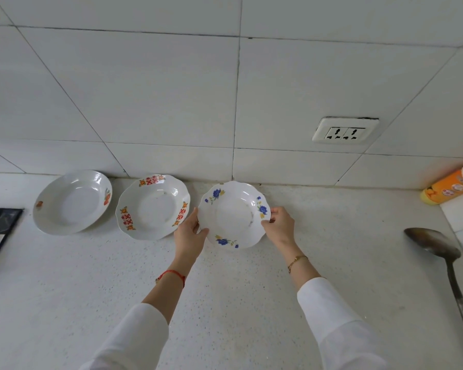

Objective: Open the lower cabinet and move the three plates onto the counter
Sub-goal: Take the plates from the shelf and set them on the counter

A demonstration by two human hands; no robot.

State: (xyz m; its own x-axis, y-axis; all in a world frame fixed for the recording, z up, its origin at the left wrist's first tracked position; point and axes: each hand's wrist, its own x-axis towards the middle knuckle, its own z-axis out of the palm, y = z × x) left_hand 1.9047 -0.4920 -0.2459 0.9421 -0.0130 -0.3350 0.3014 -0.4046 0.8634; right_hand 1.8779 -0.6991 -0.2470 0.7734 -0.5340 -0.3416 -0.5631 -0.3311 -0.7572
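At frame centre, left hand (pixel 189 234) and right hand (pixel 278 225) pinch opposite rims of the blue-flowered plate (pixel 234 214); glazed, probably slippery and breakable.

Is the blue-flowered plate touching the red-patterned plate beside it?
Cannot tell: in the head view the left hand covers where the blue-flowered plate nears the red-patterned plate.

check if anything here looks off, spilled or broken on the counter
Nothing stands out. Three plates sit in a row by the wall, unchipped as far as I can see; both hands, left hand and right hand, hold the blue-flower plate. A ladle lies on the counter, no spill visible.
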